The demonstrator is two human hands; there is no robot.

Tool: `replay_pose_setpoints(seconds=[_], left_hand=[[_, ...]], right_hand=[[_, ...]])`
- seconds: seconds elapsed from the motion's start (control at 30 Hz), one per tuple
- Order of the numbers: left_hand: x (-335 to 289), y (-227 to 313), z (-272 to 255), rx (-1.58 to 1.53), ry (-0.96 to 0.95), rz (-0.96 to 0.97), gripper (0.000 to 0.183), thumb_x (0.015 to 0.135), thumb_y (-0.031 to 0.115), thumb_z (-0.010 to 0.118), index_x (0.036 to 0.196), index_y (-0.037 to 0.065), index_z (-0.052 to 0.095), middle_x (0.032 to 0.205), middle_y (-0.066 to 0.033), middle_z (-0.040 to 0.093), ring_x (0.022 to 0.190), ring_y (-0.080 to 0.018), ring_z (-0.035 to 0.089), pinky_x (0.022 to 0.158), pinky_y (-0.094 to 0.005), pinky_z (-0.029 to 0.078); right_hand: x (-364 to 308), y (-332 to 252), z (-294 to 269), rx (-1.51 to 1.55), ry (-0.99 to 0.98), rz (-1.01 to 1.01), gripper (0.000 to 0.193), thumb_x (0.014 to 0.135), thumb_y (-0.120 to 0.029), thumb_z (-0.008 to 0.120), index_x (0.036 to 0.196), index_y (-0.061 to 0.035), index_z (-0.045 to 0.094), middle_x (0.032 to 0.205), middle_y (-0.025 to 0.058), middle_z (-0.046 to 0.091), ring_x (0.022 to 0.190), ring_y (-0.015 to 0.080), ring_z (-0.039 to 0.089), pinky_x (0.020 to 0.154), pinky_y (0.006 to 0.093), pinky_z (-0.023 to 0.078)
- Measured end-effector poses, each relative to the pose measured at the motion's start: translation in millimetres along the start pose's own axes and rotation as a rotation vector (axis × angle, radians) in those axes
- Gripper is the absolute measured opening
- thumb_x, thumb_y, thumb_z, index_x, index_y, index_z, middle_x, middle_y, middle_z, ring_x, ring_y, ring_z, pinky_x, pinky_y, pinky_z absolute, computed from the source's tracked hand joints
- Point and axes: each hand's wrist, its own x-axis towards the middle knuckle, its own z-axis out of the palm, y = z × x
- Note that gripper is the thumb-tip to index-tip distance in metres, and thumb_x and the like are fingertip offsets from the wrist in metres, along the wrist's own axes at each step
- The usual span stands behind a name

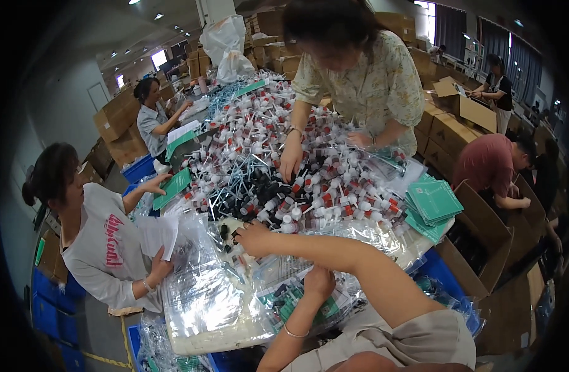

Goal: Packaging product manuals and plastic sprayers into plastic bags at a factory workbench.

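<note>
My left hand (319,283), with a thin bracelet at the wrist, is closed at the upper edge of a clear plastic bag (284,302) holding green and dark pieces. My right hand (254,239) reaches across the table to the near left edge of a large heap. Its fingers curl down beside small black pieces (224,231); what they hold, if anything, is hidden. The heap (253,146) has many small white-capped bottles with red or clear parts, black pieces and pale blue sticks. Shiny clear plastic bags (204,285) lie flat along the table's near side.
Green cards (434,201) are stacked at the right edge. Across the heap, a person's hand (290,160) reaches into it. At left another person holds white paper (158,234) and touches a green card (175,188). Blue bins (135,347) stand below; an open carton (482,245) sits right.
</note>
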Motion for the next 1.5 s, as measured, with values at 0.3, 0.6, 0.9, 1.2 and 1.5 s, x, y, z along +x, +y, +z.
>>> replay_pose_setpoints(seconds=[0.3, 0.6, 0.9, 1.2, 1.5], left_hand=[[-2, -4, -6, -0.044, 0.032, 0.096, 0.033, 0.074, 0.008, 0.054, 0.105, 0.000, 0.047, 0.091, -0.0232, 0.056, 0.077, -0.0389, 0.059, 0.065, -0.0473, 0.048], [2, -1, -2, -0.034, -0.061, 0.030, 0.019, 0.076, 0.009, 0.055, 0.095, 0.003, 0.056, 0.093, -0.0208, 0.059, 0.077, -0.0395, 0.058, 0.064, -0.0481, 0.046], [-1, -16, 7, -0.110, 0.013, 0.251, 0.031, 0.077, 0.019, 0.058, 0.104, 0.005, 0.058, 0.100, -0.0166, 0.061, 0.085, -0.0373, 0.058, 0.066, -0.0452, 0.047], [1, -8, 1, 0.057, -0.182, 0.017, 0.033, 0.076, 0.014, 0.055, 0.106, 0.000, 0.050, 0.106, -0.0246, 0.054, 0.072, -0.0378, 0.061, 0.059, -0.0444, 0.051], [-3, -5, 0, -0.165, 0.212, 0.263, 0.062, 0.074, 0.003, 0.051, 0.130, -0.005, 0.026, 0.125, -0.0274, 0.044, 0.082, -0.0378, 0.061, 0.062, -0.0422, 0.051]], right_hand=[[-35, 5, -9, -0.343, 0.084, -0.030, 0.033, 0.071, -0.030, 0.060, 0.088, -0.0033, 0.067, 0.110, 0.0132, 0.051, 0.104, 0.0303, 0.046, 0.084, 0.0451, 0.034], [29, -19, 35, -0.114, 0.099, -0.257, 0.038, 0.076, -0.028, 0.056, 0.102, -0.0011, 0.057, 0.110, 0.0154, 0.051, 0.104, 0.0312, 0.049, 0.086, 0.0400, 0.038], [70, -24, 24, -0.186, -0.005, -0.219, 0.030, 0.075, -0.020, 0.055, 0.102, -0.0055, 0.057, 0.113, 0.0098, 0.050, 0.111, 0.0294, 0.046, 0.086, 0.0442, 0.038], [65, 11, -9, -0.271, -0.202, -0.013, 0.036, 0.072, -0.027, 0.060, 0.107, -0.0176, 0.063, 0.124, 0.0072, 0.047, 0.114, 0.0267, 0.045, 0.083, 0.0447, 0.037], [42, 78, -54, -0.109, -0.188, 0.187, 0.047, 0.071, -0.045, 0.060, 0.105, -0.0129, 0.062, 0.115, 0.0125, 0.054, 0.105, 0.0309, 0.052, 0.086, 0.0440, 0.042]])
